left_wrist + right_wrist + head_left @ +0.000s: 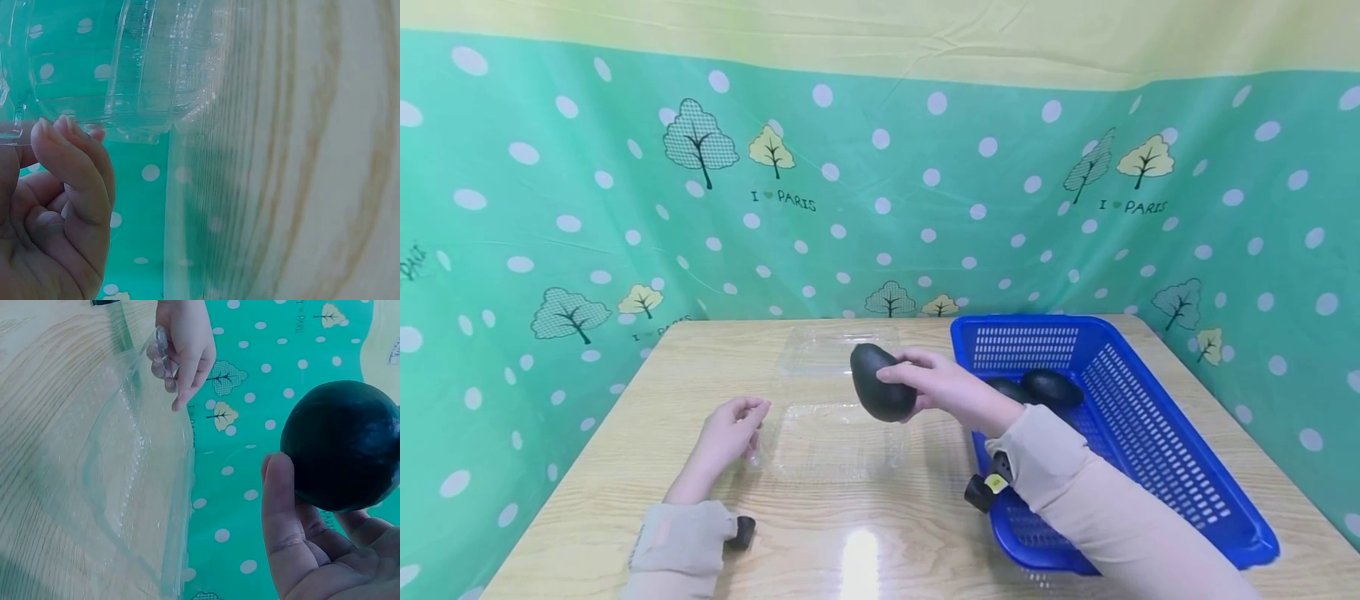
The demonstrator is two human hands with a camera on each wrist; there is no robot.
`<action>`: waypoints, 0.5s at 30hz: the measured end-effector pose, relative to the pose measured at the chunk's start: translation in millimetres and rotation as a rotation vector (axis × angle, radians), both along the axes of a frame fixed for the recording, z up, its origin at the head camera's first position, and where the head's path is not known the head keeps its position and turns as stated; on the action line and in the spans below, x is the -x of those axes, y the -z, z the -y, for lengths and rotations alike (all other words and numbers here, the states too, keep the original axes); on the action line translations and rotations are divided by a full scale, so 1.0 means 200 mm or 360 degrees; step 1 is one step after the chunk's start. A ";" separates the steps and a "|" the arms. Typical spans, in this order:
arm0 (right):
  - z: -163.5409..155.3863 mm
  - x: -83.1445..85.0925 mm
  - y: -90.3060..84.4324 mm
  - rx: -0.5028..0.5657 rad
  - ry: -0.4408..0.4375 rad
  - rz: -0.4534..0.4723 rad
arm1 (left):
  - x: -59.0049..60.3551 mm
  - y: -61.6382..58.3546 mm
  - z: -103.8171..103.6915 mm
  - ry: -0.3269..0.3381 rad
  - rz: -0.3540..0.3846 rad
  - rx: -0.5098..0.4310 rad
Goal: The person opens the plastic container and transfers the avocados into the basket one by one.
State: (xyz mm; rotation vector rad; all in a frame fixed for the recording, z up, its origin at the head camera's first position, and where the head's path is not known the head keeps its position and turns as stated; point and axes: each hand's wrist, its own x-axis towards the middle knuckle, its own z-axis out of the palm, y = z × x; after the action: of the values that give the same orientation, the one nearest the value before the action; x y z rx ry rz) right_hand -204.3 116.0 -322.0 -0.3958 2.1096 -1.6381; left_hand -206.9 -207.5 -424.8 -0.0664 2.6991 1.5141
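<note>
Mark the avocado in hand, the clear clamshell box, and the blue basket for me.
avocado (880,383), head view, middle of its dark skin.
clear clamshell box (838,442), head view, bare base of near half.
blue basket (1157,433), head view, right wall.

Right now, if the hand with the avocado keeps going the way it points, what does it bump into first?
Probably the clear plastic box. The right hand holds the avocado above it, pointing toward the left hand, though depth is hard to judge.
</note>
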 end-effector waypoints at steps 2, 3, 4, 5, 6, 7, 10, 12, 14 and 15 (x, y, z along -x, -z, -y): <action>-0.02 0.00 0.00 0.0006 0.0008 -0.0004 | 0.00 0.00 0.00 0.0002 0.0003 -0.0004; -0.02 0.00 0.00 0.0010 0.0013 -0.0005 | 0.00 0.00 0.00 0.0002 0.0005 -0.0004; -0.03 0.00 0.00 0.0011 0.0015 -0.0005 | 0.00 0.00 0.00 -0.0001 0.0006 -0.0007; -0.04 0.00 -0.01 0.0011 0.0013 -0.0006 | 0.00 0.00 0.00 -0.0005 0.0008 -0.0010; -0.04 -0.01 -0.01 0.0008 0.0011 -0.0012 | 0.01 0.00 0.00 -0.0007 0.0009 -0.0015; -0.05 -0.01 -0.01 0.0007 0.0007 -0.0020 | 0.01 0.00 0.00 -0.0009 0.0010 -0.0020; -0.07 -0.01 -0.02 -0.0005 -0.0010 -0.0049 | 0.01 0.00 0.00 -0.0013 0.0014 -0.0028; -0.09 -0.02 -0.02 -0.0016 -0.0024 -0.0073 | 0.01 0.00 0.00 -0.0011 0.0012 -0.0025; -0.11 -0.02 -0.02 -0.0026 -0.0035 -0.0086 | 0.01 0.00 0.00 -0.0008 0.0011 -0.0024; -0.12 -0.02 -0.02 -0.0036 -0.0043 -0.0094 | 0.01 0.00 0.00 -0.0007 0.0010 -0.0024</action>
State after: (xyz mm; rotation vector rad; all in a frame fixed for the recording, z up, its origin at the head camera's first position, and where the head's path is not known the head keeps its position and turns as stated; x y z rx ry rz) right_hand -200.0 139.8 -317.5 -0.4687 2.1543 -1.6050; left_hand -208.2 -207.5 -425.1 -0.0769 2.6841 1.5327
